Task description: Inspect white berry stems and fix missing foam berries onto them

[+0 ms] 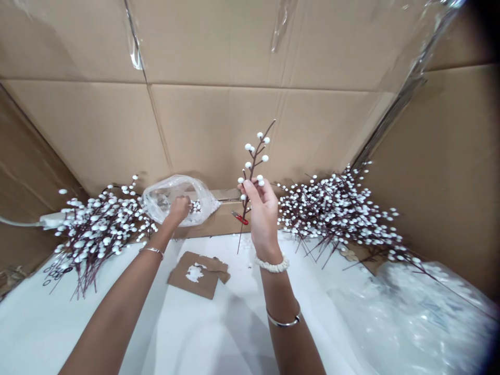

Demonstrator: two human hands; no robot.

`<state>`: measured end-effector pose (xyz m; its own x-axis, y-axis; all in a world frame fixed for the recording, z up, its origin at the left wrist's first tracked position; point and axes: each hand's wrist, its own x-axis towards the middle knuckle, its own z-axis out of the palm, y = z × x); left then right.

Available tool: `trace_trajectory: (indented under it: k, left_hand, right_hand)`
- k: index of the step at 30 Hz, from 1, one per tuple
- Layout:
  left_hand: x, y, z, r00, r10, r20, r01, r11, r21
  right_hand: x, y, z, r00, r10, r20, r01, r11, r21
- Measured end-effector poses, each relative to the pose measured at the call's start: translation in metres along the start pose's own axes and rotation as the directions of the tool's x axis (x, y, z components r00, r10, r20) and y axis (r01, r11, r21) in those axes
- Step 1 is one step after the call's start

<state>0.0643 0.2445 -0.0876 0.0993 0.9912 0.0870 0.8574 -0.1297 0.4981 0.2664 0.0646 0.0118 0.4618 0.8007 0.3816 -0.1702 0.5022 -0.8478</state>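
My right hand (pixel 264 216) grips an artificial berry branch (pixel 253 161) by its lower stem, thumb and fingers closed round it. The branch stands nearly upright, with white berries on several brown twigs; some twig tips are bare. Inside the mouth of a clear plastic bag (pixel 156 200) is my left hand (pixel 180 208), its fingers bunched together. Loose white berries (pixel 196 207) lie in the bag beside those fingers. Whatever the left fingertips hold, if anything, is too small to make out.
Berry branches are heaped at the left (pixel 101 224) and right (pixel 332 208). A cardboard piece (pixel 193 276) with a white smear lies on the white table (pixel 175 344). Red snips (pixel 240 217) rest behind the held stem. Clear plastic wrap (pixel 414 317) covers the right front. Cardboard walls (pixel 214 125) enclose the back.
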Motion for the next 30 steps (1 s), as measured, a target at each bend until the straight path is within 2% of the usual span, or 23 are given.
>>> trace_trajectory:
  k: [3, 7, 9, 11, 13, 15, 18, 23, 25, 30]
  left_hand:
    - [-0.017, 0.001, -0.018, 0.991, 0.025, -0.129, -0.055, 0.972, -0.228]
    - [-0.059, 0.013, -0.042, 0.968, 0.040, -0.250, -0.168, 0.839, -0.517]
    - [-0.084, 0.026, -0.054, 0.956, 0.065, -0.287, -0.242, 0.728, -0.641]
    - [-0.108, 0.040, -0.065, 0.944, 0.099, -0.316, -0.320, 0.515, -0.795]
    - [-0.126, 0.054, -0.075, 0.921, 0.095, -0.378, -0.383, 0.397, -0.834]
    - [-0.140, 0.064, -0.084, 0.893, 0.082, -0.443, -0.441, 0.366, -0.820]
    - [-0.153, 0.075, -0.093, 0.863, 0.095, -0.497, -0.494, 0.371, -0.786]
    - [-0.161, 0.083, -0.093, 0.838, 0.092, -0.538, -0.531, 0.363, -0.765]
    - [-0.160, 0.085, -0.089, 0.846, 0.062, -0.529, -0.519, 0.325, -0.791]
    - [-0.158, 0.091, -0.078, 0.909, 0.021, -0.416, -0.411, 0.203, -0.889]
  right_hand:
    - [-0.002, 0.001, 0.003, 0.998, 0.010, 0.055, -0.011, 0.999, 0.030]
    - [-0.009, 0.001, 0.012, 0.985, 0.050, 0.168, -0.060, 0.997, 0.057]
    - [-0.013, 0.001, 0.018, 0.972, 0.064, 0.228, -0.076, 0.996, 0.045]
    - [-0.018, 0.000, 0.023, 0.955, 0.082, 0.286, -0.095, 0.995, 0.032]
    - [-0.023, -0.002, 0.028, 0.938, 0.097, 0.334, -0.113, 0.993, 0.027]
    - [-0.028, -0.004, 0.031, 0.924, 0.096, 0.370, -0.119, 0.992, 0.040]
    - [-0.034, -0.005, 0.034, 0.910, 0.077, 0.408, -0.111, 0.992, 0.059]
    - [-0.039, -0.002, 0.038, 0.906, 0.067, 0.419, -0.100, 0.993, 0.058]
    - [-0.040, -0.001, 0.039, 0.907, 0.063, 0.417, -0.092, 0.994, 0.051]
    - [-0.042, 0.000, 0.043, 0.918, 0.035, 0.394, -0.053, 0.998, 0.034]
